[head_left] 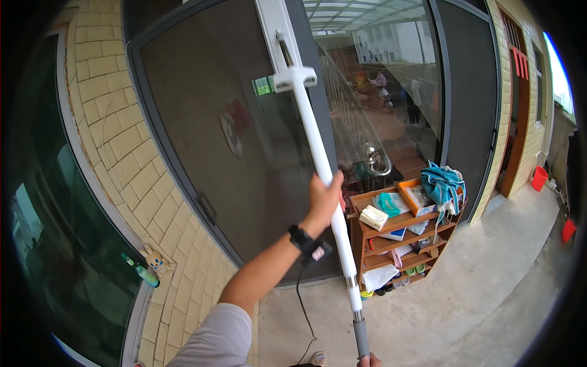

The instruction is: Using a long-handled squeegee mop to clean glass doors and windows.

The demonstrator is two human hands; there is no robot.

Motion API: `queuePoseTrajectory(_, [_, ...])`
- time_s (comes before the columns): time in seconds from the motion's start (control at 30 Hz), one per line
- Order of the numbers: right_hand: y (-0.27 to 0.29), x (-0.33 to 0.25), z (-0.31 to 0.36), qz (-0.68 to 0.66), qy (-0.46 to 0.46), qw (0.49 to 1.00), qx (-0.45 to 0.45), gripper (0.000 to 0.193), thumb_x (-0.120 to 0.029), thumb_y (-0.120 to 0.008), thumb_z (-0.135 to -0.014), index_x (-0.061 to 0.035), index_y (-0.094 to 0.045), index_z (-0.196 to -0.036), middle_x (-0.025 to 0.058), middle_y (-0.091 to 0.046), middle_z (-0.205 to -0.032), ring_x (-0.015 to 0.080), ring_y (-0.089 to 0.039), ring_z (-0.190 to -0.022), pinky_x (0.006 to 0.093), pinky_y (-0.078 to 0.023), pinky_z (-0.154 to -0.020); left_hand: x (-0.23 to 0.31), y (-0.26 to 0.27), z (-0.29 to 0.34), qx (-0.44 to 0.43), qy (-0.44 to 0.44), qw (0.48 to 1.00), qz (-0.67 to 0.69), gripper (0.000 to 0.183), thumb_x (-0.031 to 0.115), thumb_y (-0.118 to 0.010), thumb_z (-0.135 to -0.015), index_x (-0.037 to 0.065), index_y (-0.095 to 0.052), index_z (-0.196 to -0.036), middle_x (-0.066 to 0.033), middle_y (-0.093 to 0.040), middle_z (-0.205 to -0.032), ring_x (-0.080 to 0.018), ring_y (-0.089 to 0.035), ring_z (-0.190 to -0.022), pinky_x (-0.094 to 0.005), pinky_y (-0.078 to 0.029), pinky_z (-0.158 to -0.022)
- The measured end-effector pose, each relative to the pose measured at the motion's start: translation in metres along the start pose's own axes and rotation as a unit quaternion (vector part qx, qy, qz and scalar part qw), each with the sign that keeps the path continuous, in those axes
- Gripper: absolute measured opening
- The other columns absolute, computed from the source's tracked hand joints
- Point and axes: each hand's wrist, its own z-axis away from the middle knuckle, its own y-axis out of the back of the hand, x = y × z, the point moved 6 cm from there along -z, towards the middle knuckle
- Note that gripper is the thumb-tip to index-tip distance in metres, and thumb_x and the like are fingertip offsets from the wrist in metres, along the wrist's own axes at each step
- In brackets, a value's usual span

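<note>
A long white pole (321,150) slants up across the middle of the view. Its upper end carries a white crosspiece (295,79) and a flat white head (275,24) in front of the glass door's frame; whether the head touches the door, I cannot tell. My left hand (324,202) is closed round the pole's middle, with a black band and a small device (310,244) on that wrist. At the lower edge, my right hand (370,361) is closed at the bottom of the grey handle (362,336), mostly cut off by the picture's edge.
A brown shelf rack (361,229) with shoes, boxes and a blue cloth (441,183) stands right of the pole by the dark door (214,134). Near the left window are a green bottle (143,272) and a plush toy (154,260). A black cable (299,300) hangs from my wrist.
</note>
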Motion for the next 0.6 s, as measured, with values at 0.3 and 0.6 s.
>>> queuePoseTrajectory(0.3, [-0.001,-0.013,0.000,0.002,-0.035,0.999,-0.020,0.033,-0.033,-0.052,-0.102,-0.0048,-0.058,-0.085,-0.0045,-0.047,-0.061,0.0073,-0.040,-0.054,0.0274,-0.032,-0.047,0.013,-0.001,-0.008,-0.027,0.053,0.998,0.012,0.034,0.029,-0.063,-0.096,0.002,-0.044,-0.104,-0.0078,-0.052,-0.057,-0.0197,-0.054,-0.039,-0.0346,-0.047,-0.035])
queuePoseTrajectory(0.6, [0.050,0.116,0.056,0.012,-0.139,0.990,-0.030,0.045,-0.044,-0.053,-0.101,-0.0031,-0.054,-0.081,0.0006,-0.052,-0.061,0.0088,-0.048,-0.052,0.0267,-0.038,-0.047,-0.135,0.002,0.104,0.009,0.127,0.992,-0.018,0.024,0.012,-0.060,-0.089,-0.001,-0.045,-0.103,-0.0077,-0.053,-0.064,-0.0174,-0.054,-0.042,-0.0341,-0.047,-0.037])
